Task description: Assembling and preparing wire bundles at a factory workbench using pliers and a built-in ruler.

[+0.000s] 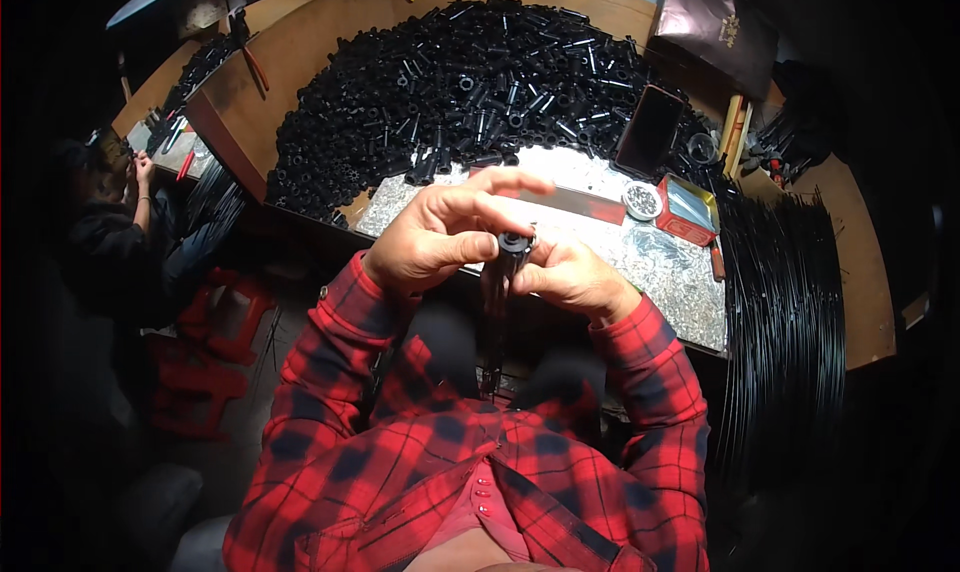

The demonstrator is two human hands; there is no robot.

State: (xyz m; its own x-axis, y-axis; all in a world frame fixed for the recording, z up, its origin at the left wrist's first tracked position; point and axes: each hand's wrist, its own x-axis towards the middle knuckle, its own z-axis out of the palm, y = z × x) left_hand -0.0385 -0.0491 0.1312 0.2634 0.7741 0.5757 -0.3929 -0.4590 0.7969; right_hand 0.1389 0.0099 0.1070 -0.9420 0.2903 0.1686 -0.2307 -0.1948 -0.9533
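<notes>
Both hands are together in front of my chest, over the near edge of the bench, at a black cylindrical part (514, 245) whose round end with a central hole faces up. My right hand (578, 276) grips its side, thumb pressed on the front. The thumb of my left hand (432, 230) touches the rim from the left; the index finger curves over the top and another finger stretches out beyond it. Dark, narrow lengths hang below the part, too dim to tell whether they belong to it.
A large heap of black tubular parts (450, 92) covers the bench's far side. Right of it are a phone (650, 129), a round dial (642, 201), a red tin (687, 212) and a bundle of thin black rods (785, 302). A person (120, 202) works at far left, near red stools (225, 317).
</notes>
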